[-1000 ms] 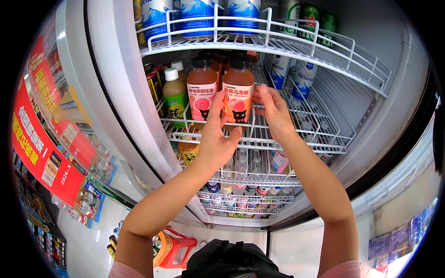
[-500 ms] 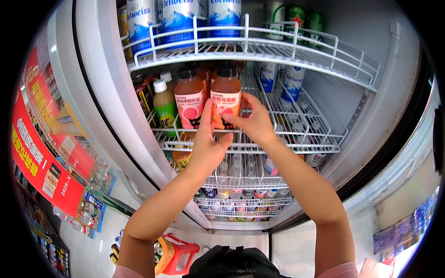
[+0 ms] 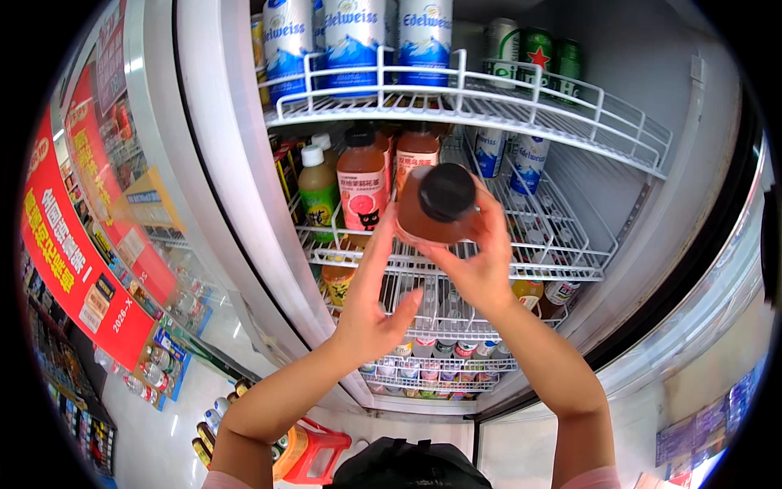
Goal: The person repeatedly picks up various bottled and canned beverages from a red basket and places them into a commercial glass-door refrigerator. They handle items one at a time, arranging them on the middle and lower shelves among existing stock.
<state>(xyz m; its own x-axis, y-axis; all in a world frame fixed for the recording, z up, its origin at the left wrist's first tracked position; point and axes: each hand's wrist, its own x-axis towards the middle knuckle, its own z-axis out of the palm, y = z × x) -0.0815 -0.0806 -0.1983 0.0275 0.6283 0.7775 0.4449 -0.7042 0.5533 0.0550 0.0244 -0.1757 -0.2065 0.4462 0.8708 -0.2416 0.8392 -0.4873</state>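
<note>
My right hand grips a drink bottle of brown liquid with a black cap, tipped so that the cap faces up toward me. It is in front of the fridge shelf. My left hand stands at the bottle's left side, fingers stretched out and thumb apart. Its fingertips are close to the bottle; whether they touch it I cannot tell. On the shelf just behind are a pink-labelled bottle with a black cap and a similar brown tea bottle. A green-labelled bottle with a white cap stands to their left.
A white wire shelf above holds blue-and-white cans and green cans. Lower racks hold several more bottles. The fridge door stands open at left. A red basket sits on the floor.
The bottle has come off the shelf toward me and tilted, held in my right hand. Another brown bottle now shows behind its former spot. My left hand has moved slightly down alongside.
</note>
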